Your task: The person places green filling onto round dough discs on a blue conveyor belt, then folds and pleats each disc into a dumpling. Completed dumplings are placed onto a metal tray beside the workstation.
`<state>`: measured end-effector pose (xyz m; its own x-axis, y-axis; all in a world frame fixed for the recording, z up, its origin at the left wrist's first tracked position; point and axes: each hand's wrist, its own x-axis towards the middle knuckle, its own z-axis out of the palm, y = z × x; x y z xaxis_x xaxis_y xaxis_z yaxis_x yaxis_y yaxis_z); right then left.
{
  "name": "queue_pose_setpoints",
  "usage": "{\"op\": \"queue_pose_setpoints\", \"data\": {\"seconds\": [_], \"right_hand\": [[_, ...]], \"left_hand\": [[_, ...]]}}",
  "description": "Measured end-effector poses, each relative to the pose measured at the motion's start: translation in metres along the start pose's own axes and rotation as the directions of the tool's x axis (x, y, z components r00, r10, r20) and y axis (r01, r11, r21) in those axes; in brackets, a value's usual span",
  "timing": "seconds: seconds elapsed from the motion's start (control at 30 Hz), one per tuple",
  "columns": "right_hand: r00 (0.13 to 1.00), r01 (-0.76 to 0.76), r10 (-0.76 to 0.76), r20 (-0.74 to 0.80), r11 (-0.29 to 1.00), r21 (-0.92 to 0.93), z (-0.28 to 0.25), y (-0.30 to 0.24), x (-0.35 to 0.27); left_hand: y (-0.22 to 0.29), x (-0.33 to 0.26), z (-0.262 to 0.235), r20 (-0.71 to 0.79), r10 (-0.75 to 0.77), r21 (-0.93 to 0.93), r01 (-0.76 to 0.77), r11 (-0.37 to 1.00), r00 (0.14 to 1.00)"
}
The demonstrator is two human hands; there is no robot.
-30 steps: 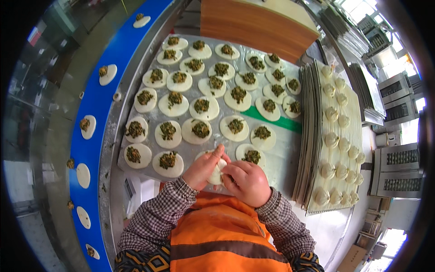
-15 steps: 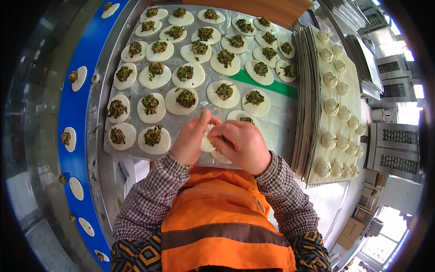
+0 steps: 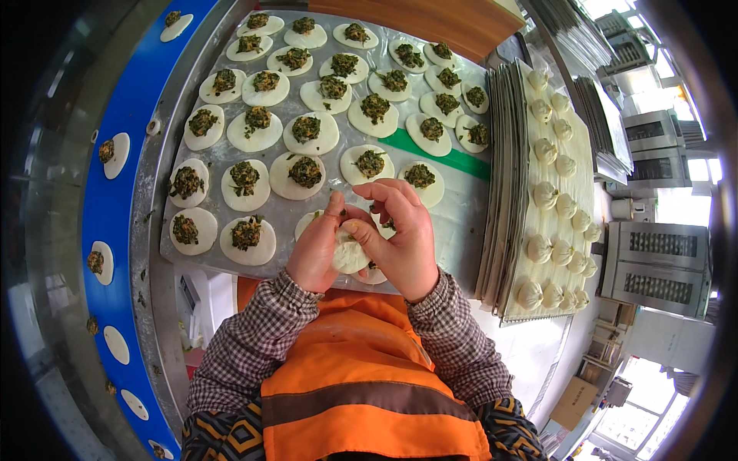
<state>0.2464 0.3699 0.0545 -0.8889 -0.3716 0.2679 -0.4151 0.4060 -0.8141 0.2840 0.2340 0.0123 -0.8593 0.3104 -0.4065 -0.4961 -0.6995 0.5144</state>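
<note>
Low over the near edge of the metal table, my left hand (image 3: 311, 252) cups a filled dough bun (image 3: 351, 257) between its thumb and curled fingers. My right hand (image 3: 406, 247) meets it from the other side. Its thumb presses the bun's upper edge, while the forefinger arches up and away; the other fingertips are partly hidden. Around and beyond my hands lie rows of flat dough rounds topped with chopped green filling, such as this dough round (image 3: 302, 177). Some rounds under my hands are partly covered.
At the left a blue conveyor belt (image 3: 115, 207) carries more dough rounds with filling. To the right, a stack of trays (image 3: 503, 192) stands beside the table, its top bearing pleated buns (image 3: 540, 247). A green strip (image 3: 461, 162) crosses the table; a brown board (image 3: 453, 23) lies at the far edge.
My right fingers have lifted and spread from their pinch, showing more of the bun's pale surface. Rounds on the belt have slid nearer to me. The whole view has shifted slightly.
</note>
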Motion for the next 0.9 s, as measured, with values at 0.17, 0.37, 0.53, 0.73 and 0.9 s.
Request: {"op": "queue_pose_setpoints", "data": {"seconds": [0.17,0.37,0.53,0.73,0.9], "right_hand": [[0.999,-0.04,0.041,-0.024,0.999,0.001,-0.021,-0.008,-0.016],[0.915,-0.229,0.333,0.228,-0.037,0.973,-0.042,0.0,-0.034],[0.934,-0.19,0.307,0.182,-0.007,0.982,-0.052,-0.005,-0.052],[0.975,-0.044,0.203,-0.093,0.581,0.813,-0.071,-0.017,-0.079],[0.974,0.055,-0.098,-0.205,0.977,-0.205,-0.108,-0.028,-0.1]], "left_hand": [[0.005,-0.001,-0.007,0.025,0.194,0.045,-0.195,0.98,0.981],[0.002,-0.002,0.003,0.076,0.211,0.018,-0.213,0.977,0.974],[-0.011,0.003,0.03,0.044,0.153,0.054,-0.156,0.986,0.987],[-0.03,0.012,0.06,0.142,0.109,0.056,-0.118,0.991,0.984],[-0.046,0.015,0.099,0.184,0.031,0.027,-0.037,0.999,0.983]]}}
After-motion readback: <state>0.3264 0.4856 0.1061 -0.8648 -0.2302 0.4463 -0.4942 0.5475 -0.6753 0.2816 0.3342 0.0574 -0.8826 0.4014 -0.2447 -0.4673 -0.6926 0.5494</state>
